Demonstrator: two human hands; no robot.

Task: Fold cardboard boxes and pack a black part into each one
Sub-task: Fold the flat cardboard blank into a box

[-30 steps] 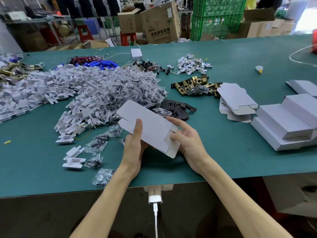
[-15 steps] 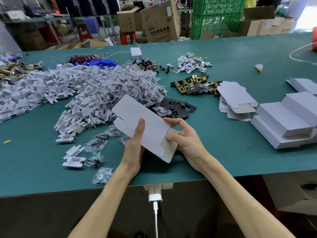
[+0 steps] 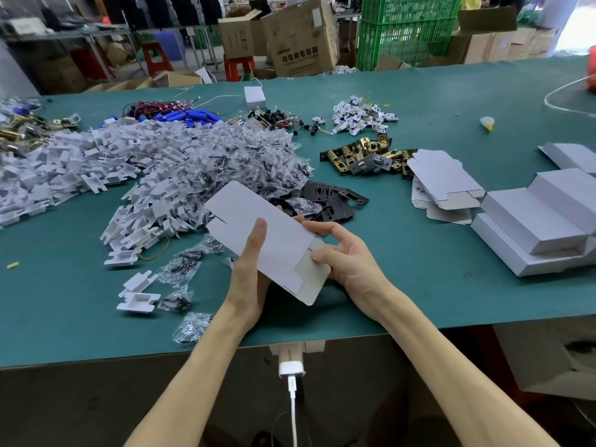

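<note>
Big green table (image 3: 64, 285) is filling most of the frame. A heap of white plastic pieces (image 3: 80, 169) is sprawling across the left half, with little bagged bits (image 3: 245, 162) spilling toward the centre. Finished boxes (image 3: 541, 221) are stacking up at the right edge, and spare flat ones (image 3: 445, 185) are lying just left of them. In the centre I'm holding a flat box (image 3: 238, 204) above the table, tilted. My left hand (image 3: 250, 279) is gripping it with the thumb lying flat on top. My right hand (image 3: 348, 262) is pinching the brownish flap end, lower right. The black parts (image 3: 325, 201) are sitting in a small pile just behind the box.
</note>
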